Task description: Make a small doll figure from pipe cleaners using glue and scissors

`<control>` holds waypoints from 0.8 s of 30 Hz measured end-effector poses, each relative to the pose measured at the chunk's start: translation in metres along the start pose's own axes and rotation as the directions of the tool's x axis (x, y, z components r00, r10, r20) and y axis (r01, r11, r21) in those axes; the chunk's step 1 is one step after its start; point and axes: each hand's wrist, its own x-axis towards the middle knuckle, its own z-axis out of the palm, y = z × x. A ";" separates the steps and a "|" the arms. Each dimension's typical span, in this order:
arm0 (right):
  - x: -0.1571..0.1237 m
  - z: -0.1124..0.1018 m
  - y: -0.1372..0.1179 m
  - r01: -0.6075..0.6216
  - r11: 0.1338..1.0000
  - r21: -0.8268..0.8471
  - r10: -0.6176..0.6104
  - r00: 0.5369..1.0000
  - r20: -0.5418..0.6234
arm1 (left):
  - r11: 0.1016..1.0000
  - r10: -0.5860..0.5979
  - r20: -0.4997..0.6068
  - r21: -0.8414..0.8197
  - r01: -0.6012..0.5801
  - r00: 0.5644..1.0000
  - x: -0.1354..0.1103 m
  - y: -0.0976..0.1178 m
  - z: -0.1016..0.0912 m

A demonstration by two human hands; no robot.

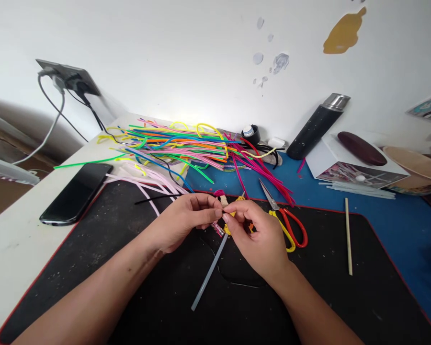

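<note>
My left hand (187, 215) and my right hand (255, 235) meet over the black mat (93, 268), both pinched on a small craft piece (224, 206) made of pink and yellow pipe cleaners with a pale stick in it. A thin black wire runs from between my fingers and loops on the mat below. A translucent glue stick (208, 273) lies on the mat under my hands. Red and yellow scissors (283, 218) lie just right of my right hand, blades pointing away.
A heap of coloured pipe cleaners (187, 143) covers the back of the desk. A black phone (75, 191) lies at left, a dark flask (316, 127) and a white box (348, 163) at right. A wooden stick (348, 235) rests on the mat. Black tape roll (250, 134) behind.
</note>
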 end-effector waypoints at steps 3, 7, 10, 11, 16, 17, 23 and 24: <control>0.000 0.000 0.000 0.019 1.000 -0.012 -0.019 1.000 -0.006 | 1.000 -0.007 0.008 0.003 0.007 1.000 0.002 0.000 0.000; -0.001 -0.001 0.000 0.030 0.999 -0.024 -0.031 0.999 -0.010 | 1.000 -0.011 0.008 0.008 0.011 1.000 0.002 -0.001 -0.001; -0.001 -0.001 -0.001 0.032 0.999 -0.038 -0.032 0.999 -0.009 | 1.000 -0.004 0.009 0.013 0.004 1.000 0.001 -0.001 -0.001; -0.001 -0.001 -0.001 0.033 0.998 -0.045 -0.033 0.999 -0.011 | 1.000 0.000 0.009 0.015 0.000 1.000 0.001 -0.001 -0.001; 0.000 -0.001 -0.001 0.038 0.998 -0.054 -0.039 0.999 -0.014 | 1.000 0.001 -0.005 0.024 -0.001 1.000 0.000 -0.001 0.001; 0.000 -0.001 -0.001 0.029 0.998 -0.051 -0.029 1.000 -0.010 | 1.000 0.002 -0.011 0.023 -0.002 1.000 0.000 -0.001 0.002; 0.000 0.000 0.000 -0.061 0.998 -0.028 0.062 0.998 0.031 | 1.000 -0.004 -0.048 -0.015 0.004 0.999 0.002 -0.006 0.002; 0.000 0.000 -0.001 -0.062 0.998 -0.027 0.063 0.998 0.029 | 1.000 -0.007 -0.056 -0.024 0.006 0.998 0.002 -0.006 0.001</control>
